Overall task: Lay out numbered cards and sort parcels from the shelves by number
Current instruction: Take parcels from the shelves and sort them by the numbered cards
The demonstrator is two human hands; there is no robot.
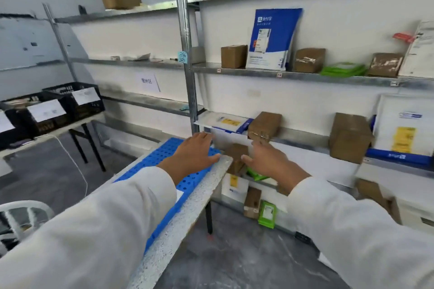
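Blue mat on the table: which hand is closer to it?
Left. The left hand is over the mat's far end; the right hand is beyond the table's edge, reaching toward the shelf.

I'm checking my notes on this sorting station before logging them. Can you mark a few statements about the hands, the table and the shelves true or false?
1. The left hand is over the blue perforated mat. True.
2. The mat lies on the floor. False: it lies on the speckled table.
3. The right hand grips the blue and white pouch. False: the pouch stands on a shelf, well above that hand.
4. The black crates sit on a separate table at the left. True.
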